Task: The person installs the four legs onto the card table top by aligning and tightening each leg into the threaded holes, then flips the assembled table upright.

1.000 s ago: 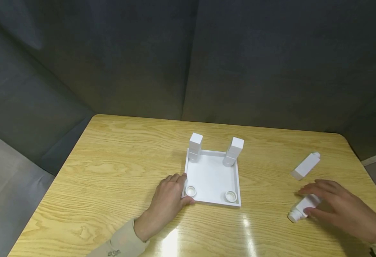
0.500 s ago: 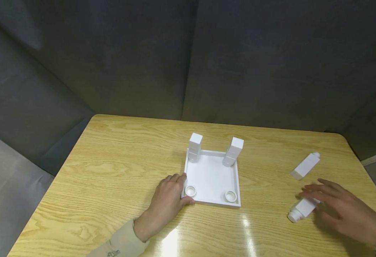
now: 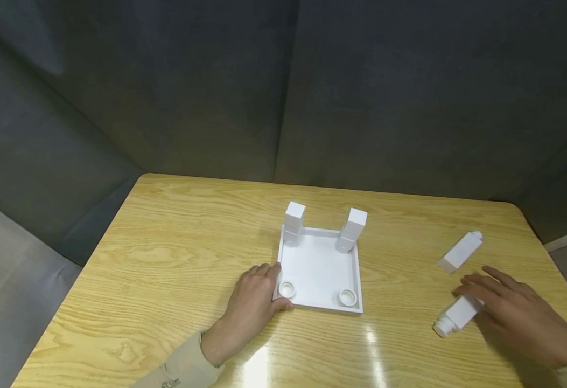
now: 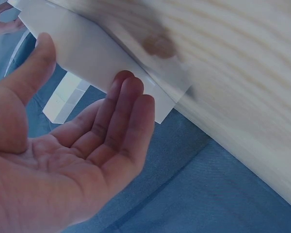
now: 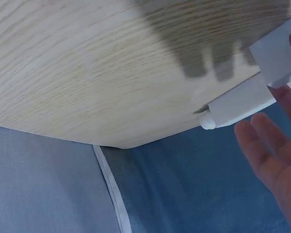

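Note:
In the head view my left hand [image 3: 249,302] holds the near left corner of a white, rimmed square tabletop [image 3: 319,272], thumb along its front edge and fingers against its left side. White square legs stand upright in both far corners: the left leg [image 3: 294,220] and the right leg [image 3: 353,226]. Round sockets mark the near corners, left socket [image 3: 287,290] and right socket [image 3: 348,298]. Over at the right, my right hand [image 3: 520,315] hovers with loosely extended fingers over a loose leg [image 3: 461,312] lying on the table; its thumb is hidden there. Contact is unclear.
Another loose leg [image 3: 460,252] lies behind the right hand, its round end pointing away. Everything rests on a wooden table [image 3: 191,231]. Dark cloth [image 3: 361,108] hangs behind the table's far edge.
My right thumb has drawn back from the loose leg's near side, and the right hand has shifted slightly right. The leg, tabletop and left hand look almost unmoved.

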The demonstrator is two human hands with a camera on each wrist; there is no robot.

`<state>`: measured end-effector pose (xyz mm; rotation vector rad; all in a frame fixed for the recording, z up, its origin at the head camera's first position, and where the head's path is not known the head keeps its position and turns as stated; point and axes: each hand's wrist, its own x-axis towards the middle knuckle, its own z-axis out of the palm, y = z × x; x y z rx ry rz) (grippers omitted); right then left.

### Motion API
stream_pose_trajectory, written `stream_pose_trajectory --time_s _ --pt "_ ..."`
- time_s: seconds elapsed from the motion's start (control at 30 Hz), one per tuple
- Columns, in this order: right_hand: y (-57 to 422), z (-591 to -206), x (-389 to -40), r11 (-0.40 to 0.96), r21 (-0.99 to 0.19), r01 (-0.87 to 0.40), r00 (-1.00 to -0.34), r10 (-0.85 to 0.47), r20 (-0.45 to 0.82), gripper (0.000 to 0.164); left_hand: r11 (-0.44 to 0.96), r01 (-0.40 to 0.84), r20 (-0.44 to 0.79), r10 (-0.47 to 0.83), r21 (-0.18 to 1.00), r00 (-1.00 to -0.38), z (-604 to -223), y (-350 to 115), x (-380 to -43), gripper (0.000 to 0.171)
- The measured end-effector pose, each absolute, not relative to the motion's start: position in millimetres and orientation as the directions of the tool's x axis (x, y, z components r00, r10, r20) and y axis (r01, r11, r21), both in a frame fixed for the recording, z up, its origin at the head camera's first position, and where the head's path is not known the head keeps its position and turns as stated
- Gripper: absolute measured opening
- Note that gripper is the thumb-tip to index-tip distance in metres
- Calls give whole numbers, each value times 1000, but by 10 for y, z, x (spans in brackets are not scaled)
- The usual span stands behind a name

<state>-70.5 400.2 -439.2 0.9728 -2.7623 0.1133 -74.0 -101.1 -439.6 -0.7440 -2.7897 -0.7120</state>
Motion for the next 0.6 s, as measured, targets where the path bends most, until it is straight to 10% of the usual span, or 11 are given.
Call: stream_pose_trajectory --time_s 0.07,0.2,0.33,0.47,0.6 --pt "4002 -4397 -726 771 -2 -637 -748 -618 243 29 766 499 266 424 405 -866 -4396 -1011 -733 80" --pt "3990 -4419 -769 758 18 -652 -723 -628 286 77 774 479 235 418 414 -878 -4355 -998 -713 79" --pt "3995 -4437 -785 757 16 -653 -719 -627 301 79 775 478 233 417 413 -879 -4344 -994 -713 79" --pt "3995 -4433 -766 767 0 -641 -738 -617 275 20 775 479 236 418 412 -878 -4335 -992 -719 79" --pt "3975 -4404 -734 796 -21 -605 -776 -584 238 59 775 480 237 417 410 -877 -4343 -992 -724 79"
